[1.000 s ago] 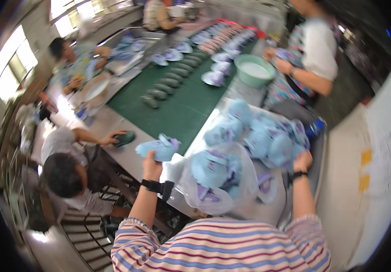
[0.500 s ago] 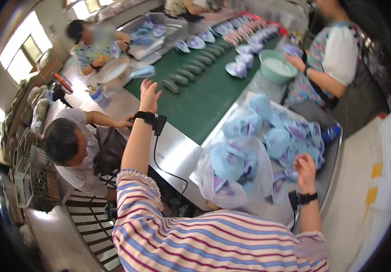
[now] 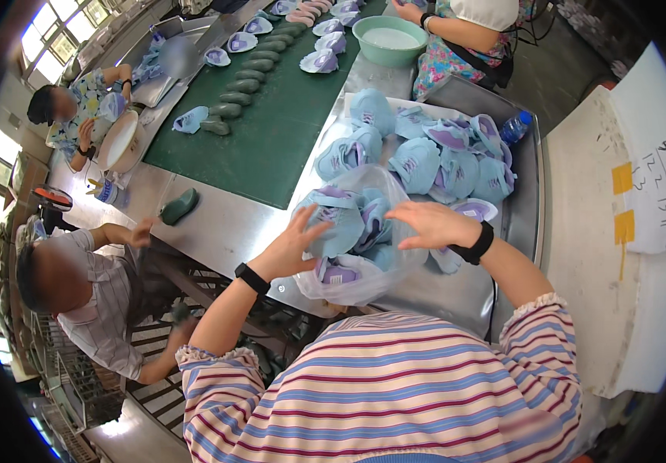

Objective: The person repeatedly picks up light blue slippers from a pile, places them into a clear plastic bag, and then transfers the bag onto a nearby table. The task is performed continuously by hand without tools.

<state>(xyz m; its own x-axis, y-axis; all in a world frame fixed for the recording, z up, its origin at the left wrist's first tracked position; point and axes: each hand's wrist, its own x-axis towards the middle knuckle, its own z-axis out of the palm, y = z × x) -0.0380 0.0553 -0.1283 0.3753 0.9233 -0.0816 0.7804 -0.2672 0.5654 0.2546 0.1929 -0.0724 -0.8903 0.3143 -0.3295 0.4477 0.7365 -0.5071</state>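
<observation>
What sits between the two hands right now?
In the head view, a clear plastic bag stuffed with light blue and purple shoe uppers lies between the left hand and the right hand, on the metal table.

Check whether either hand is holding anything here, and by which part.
Both hands sit on the clear plastic bag of light-blue shoe uppers: left hand on its left side, right hand over its top right. Fingers are spread, so a grip cannot be told.

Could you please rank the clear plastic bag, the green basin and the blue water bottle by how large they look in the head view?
1. Clear plastic bag, though nearest the camera.
2. Green basin.
3. Blue water bottle, clearly smallest.
</observation>
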